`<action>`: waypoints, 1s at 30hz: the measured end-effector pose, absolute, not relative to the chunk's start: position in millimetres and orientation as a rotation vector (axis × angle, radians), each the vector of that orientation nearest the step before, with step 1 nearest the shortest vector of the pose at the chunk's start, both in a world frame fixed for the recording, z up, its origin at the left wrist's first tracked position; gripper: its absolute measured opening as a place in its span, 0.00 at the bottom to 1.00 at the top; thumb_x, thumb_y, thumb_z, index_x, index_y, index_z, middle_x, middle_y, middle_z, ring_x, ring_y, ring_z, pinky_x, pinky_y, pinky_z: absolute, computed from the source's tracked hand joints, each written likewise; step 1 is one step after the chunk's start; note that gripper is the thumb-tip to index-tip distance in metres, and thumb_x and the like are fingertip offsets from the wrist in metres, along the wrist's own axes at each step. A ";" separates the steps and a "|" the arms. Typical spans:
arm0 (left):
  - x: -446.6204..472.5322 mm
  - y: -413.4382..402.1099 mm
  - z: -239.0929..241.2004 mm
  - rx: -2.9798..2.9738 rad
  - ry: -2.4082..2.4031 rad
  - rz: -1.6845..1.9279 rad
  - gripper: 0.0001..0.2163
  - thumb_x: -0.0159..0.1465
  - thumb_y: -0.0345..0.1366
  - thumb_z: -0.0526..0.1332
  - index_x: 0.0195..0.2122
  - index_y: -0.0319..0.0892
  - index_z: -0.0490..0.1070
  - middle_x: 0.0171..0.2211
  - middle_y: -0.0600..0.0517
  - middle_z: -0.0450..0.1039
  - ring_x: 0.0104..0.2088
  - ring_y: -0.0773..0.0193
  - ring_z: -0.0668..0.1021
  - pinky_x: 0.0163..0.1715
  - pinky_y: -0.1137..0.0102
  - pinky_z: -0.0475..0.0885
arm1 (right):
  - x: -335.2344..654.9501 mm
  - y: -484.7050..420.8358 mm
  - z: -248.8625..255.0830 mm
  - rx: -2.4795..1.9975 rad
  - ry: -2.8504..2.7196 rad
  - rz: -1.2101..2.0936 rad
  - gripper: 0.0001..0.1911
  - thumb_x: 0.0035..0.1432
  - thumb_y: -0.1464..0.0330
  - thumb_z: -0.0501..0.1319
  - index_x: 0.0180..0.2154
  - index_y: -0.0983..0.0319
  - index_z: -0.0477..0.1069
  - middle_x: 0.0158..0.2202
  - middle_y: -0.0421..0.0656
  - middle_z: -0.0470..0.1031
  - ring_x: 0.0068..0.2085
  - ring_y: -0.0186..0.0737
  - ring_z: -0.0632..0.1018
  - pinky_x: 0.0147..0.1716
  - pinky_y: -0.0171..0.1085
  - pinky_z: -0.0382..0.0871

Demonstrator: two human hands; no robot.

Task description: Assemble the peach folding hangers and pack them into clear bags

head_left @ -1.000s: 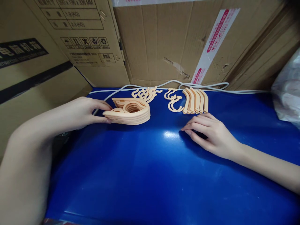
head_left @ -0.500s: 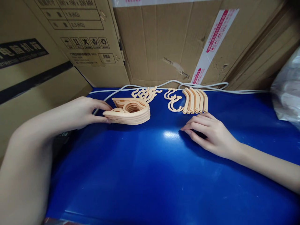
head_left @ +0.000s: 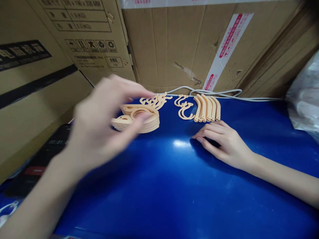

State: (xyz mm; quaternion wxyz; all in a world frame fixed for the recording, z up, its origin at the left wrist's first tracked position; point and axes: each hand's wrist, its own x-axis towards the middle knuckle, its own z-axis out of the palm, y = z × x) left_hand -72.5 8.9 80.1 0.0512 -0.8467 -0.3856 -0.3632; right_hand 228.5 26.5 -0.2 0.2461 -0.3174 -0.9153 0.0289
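Now, desk to operator: what lies under your hands?

Operator: My left hand (head_left: pixel 99 129), motion-blurred, hovers over a stack of flat peach plastic pieces (head_left: pixel 151 124) at the back left of the glossy blue tabletop (head_left: pixel 174 192). Thumb and forefinger stand apart about the top of the stack. I cannot tell whether they grip a piece. My right hand (head_left: pixel 225 144) lies palm down on the blue, fingers loosely curled, holding nothing.

Desk: Shapes and finish?

Operator: The stacked pieces are smooth and matt, rounded at one end, with a ring-shaped opening. Behind them lies a row of small hooks (head_left: pixel 157 99) in the same peach plastic. A few loose hooks (head_left: pixel 184 109) lie to their right, then a set of curved bars (head_left: pixel 208 108) side by side, just beyond my right hand. A white cable (head_left: pixel 224 93) runs along the table's back edge against creased brown cardboard boxes (head_left: pixel 174 49). A crinkled clear plastic bag (head_left: pixel 305 99) sits at far right.

Desk: Any writing?

Operator: A printed grid (head_left: pixel 82 20) on the left box reads "1.9 (KG)" and "2.3 (KG)", above a row of handling symbols (head_left: pixel 92 45). A black band (head_left: pixel 22 53) carries pale Chinese characters, too blurred for me to read. A white tape strip (head_left: pixel 225 49) bears pink print, too small to read. A black timer (head_left: pixel 56 142) at left shows digits beginning "00:01".
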 end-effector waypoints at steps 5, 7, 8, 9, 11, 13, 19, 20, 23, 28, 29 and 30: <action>-24.8 -1.0 33.0 -2.974 -0.878 -0.578 0.20 0.71 0.38 0.54 0.61 0.33 0.62 0.60 0.42 0.67 0.62 0.56 0.68 0.62 0.62 0.64 | 229.7 27.2 0.6 -0.932 -2.383 0.156 0.07 0.66 0.71 0.55 0.37 0.61 0.72 0.33 0.41 0.79 0.33 0.36 0.78 0.39 0.39 0.65; -20.4 0.0 16.8 -3.029 -0.868 -0.401 0.25 0.72 0.42 0.53 0.64 0.30 0.58 0.65 0.39 0.61 0.66 0.52 0.63 0.64 0.58 0.61 | 230.1 26.8 0.9 -0.943 -2.349 0.165 0.07 0.66 0.70 0.56 0.37 0.61 0.72 0.32 0.40 0.79 0.33 0.36 0.78 0.38 0.39 0.65; -20.0 1.0 11.0 -3.043 -0.896 -0.352 0.26 0.72 0.43 0.52 0.65 0.30 0.56 0.66 0.39 0.59 0.67 0.52 0.61 0.65 0.58 0.60 | 230.1 26.3 1.0 -0.951 -2.332 0.162 0.07 0.66 0.70 0.56 0.37 0.61 0.72 0.32 0.40 0.80 0.33 0.37 0.78 0.38 0.39 0.66; -20.3 2.1 7.0 -3.054 -0.932 -0.316 0.28 0.72 0.45 0.52 0.66 0.30 0.55 0.67 0.39 0.57 0.68 0.52 0.60 0.65 0.58 0.59 | 229.9 25.6 1.2 -0.960 -2.316 0.156 0.07 0.66 0.70 0.56 0.38 0.60 0.72 0.32 0.41 0.80 0.33 0.37 0.79 0.38 0.39 0.66; -21.6 4.2 3.5 -3.073 -1.012 -0.264 0.29 0.72 0.48 0.50 0.67 0.30 0.54 0.68 0.40 0.55 0.68 0.52 0.59 0.66 0.58 0.57 | 229.1 24.0 1.8 -0.982 -2.295 0.147 0.07 0.66 0.69 0.56 0.38 0.60 0.72 0.33 0.41 0.80 0.34 0.39 0.79 0.39 0.39 0.66; -22.6 5.6 3.7 -3.091 -1.061 -0.219 0.30 0.72 0.50 0.49 0.67 0.32 0.54 0.68 0.41 0.55 0.68 0.53 0.58 0.66 0.58 0.56 | 228.4 23.0 3.5 -1.013 -2.288 0.115 0.07 0.66 0.69 0.55 0.39 0.59 0.72 0.33 0.42 0.80 0.36 0.40 0.79 0.39 0.41 0.66; -23.3 7.6 6.3 -3.122 -1.080 -0.205 0.30 0.72 0.51 0.49 0.67 0.34 0.55 0.68 0.42 0.55 0.68 0.53 0.58 0.66 0.57 0.56 | 238.0 36.7 23.2 -1.235 -2.276 -0.061 0.09 0.66 0.65 0.55 0.40 0.59 0.72 0.37 0.46 0.78 0.37 0.45 0.78 0.36 0.42 0.65; -23.5 7.7 6.3 -3.124 -1.081 -0.203 0.30 0.72 0.51 0.49 0.67 0.34 0.55 0.68 0.42 0.55 0.68 0.53 0.58 0.66 0.57 0.56 | 241.3 41.9 28.5 -1.301 -2.271 -0.064 0.09 0.66 0.64 0.55 0.41 0.59 0.72 0.37 0.46 0.78 0.36 0.45 0.78 0.34 0.41 0.65; -24.1 7.3 6.0 -3.130 -1.072 -0.201 0.29 0.72 0.50 0.49 0.67 0.34 0.55 0.68 0.42 0.55 0.68 0.53 0.59 0.66 0.57 0.57 | 249.0 59.9 43.0 -1.547 -2.254 -0.126 0.15 0.65 0.58 0.55 0.45 0.61 0.69 0.35 0.48 0.78 0.32 0.46 0.77 0.28 0.40 0.62; -24.5 6.4 5.0 -3.125 -1.045 -0.226 0.29 0.72 0.50 0.49 0.66 0.34 0.56 0.68 0.41 0.55 0.68 0.52 0.59 0.66 0.55 0.58 | 240.0 88.9 49.7 -1.938 -2.286 -0.272 0.31 0.64 0.46 0.50 0.50 0.66 0.65 0.39 0.55 0.80 0.37 0.57 0.79 0.27 0.41 0.58; -24.4 6.3 5.0 -3.123 -1.039 -0.225 0.28 0.72 0.49 0.49 0.66 0.34 0.56 0.68 0.41 0.55 0.68 0.51 0.59 0.66 0.55 0.58 | 235.7 93.6 48.8 -2.016 -2.292 -0.274 0.34 0.63 0.44 0.50 0.51 0.67 0.65 0.40 0.57 0.80 0.38 0.59 0.79 0.27 0.42 0.60; -24.4 6.3 5.1 -3.121 -1.034 -0.224 0.28 0.72 0.49 0.49 0.66 0.34 0.56 0.68 0.41 0.55 0.68 0.51 0.59 0.66 0.54 0.58 | 231.4 97.9 47.7 -2.084 -2.300 -0.266 0.36 0.62 0.43 0.49 0.52 0.68 0.65 0.40 0.59 0.80 0.39 0.61 0.80 0.28 0.43 0.62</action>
